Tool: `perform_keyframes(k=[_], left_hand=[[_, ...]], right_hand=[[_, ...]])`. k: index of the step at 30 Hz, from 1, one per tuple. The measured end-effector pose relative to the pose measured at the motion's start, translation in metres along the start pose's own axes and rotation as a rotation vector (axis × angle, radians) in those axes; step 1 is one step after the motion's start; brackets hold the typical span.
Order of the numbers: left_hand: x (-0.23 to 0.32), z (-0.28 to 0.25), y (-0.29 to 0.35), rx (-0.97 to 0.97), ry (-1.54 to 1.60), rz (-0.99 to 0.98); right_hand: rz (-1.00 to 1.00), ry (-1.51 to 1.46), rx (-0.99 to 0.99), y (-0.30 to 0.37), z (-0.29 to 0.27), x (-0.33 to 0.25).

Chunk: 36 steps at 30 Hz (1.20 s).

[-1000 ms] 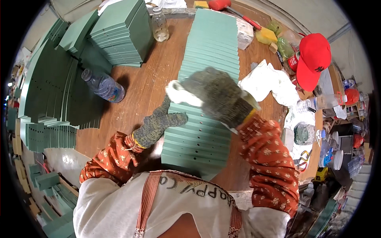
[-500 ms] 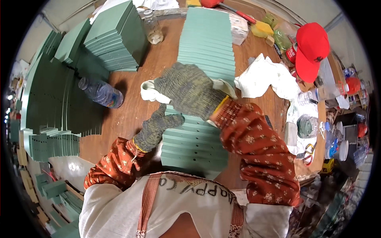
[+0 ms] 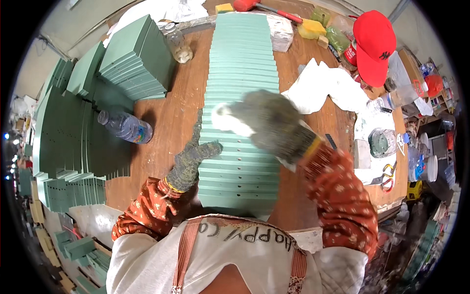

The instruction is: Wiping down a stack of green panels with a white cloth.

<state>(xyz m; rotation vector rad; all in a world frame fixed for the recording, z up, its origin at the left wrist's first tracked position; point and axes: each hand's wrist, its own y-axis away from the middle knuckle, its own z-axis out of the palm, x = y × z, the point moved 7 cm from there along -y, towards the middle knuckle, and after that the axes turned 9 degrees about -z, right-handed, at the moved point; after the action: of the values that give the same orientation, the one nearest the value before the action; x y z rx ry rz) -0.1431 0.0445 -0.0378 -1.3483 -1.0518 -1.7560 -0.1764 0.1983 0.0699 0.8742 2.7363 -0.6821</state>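
A long row of pale green boards (image 3: 240,188), overlapping like steps and dotted with small holes, runs away from me down the middle of the table. My left hand (image 3: 188,164), in a grey-green knitted glove, lies at the row's left edge. Its fingers stretch along the side and its thumb rests on top. Over the right part of the row is my right hand (image 3: 276,125), gloved alike and smeared by motion. It is closed on a white cloth (image 3: 230,121) that sticks out on both sides; the glove hides the cloth's middle.
Stacked green boards (image 3: 129,59) and a plastic bottle (image 3: 125,127) stand on the left, a glass jar (image 3: 178,46) behind. Rightward lie a crumpled white cloth (image 3: 323,88), a red cap (image 3: 374,46), scissors (image 3: 389,176) and a glass dish (image 3: 382,142). A red-headed mallet (image 3: 247,5) lies at the back.
My right hand has swept the white cloth rightward and slightly nearer, uncovering the row's left middle. My left hand stays at the left edge. The whole view has shifted a little.
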Motion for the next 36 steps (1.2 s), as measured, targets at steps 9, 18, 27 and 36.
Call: perform_keyframes(k=[9,18,27,36], left_hand=[[0.034,0.014,0.000,0.076,-0.057,-0.063],[0.021,0.014,0.000,0.084,0.306,-0.254],[0.023,0.029,0.004,0.089,0.360,-0.398],[0.015,0.013,-0.005,0.069,0.233,-0.244]], right_hand=[[0.102,-0.109,-0.105,0.013,-0.004,0.012],[0.364,0.000,-0.004,0.060,-0.061,0.027],[0.073,0.237,-0.245,-0.045,0.027,0.008],[0.322,0.077,0.018,0.073,-0.054,0.052]])
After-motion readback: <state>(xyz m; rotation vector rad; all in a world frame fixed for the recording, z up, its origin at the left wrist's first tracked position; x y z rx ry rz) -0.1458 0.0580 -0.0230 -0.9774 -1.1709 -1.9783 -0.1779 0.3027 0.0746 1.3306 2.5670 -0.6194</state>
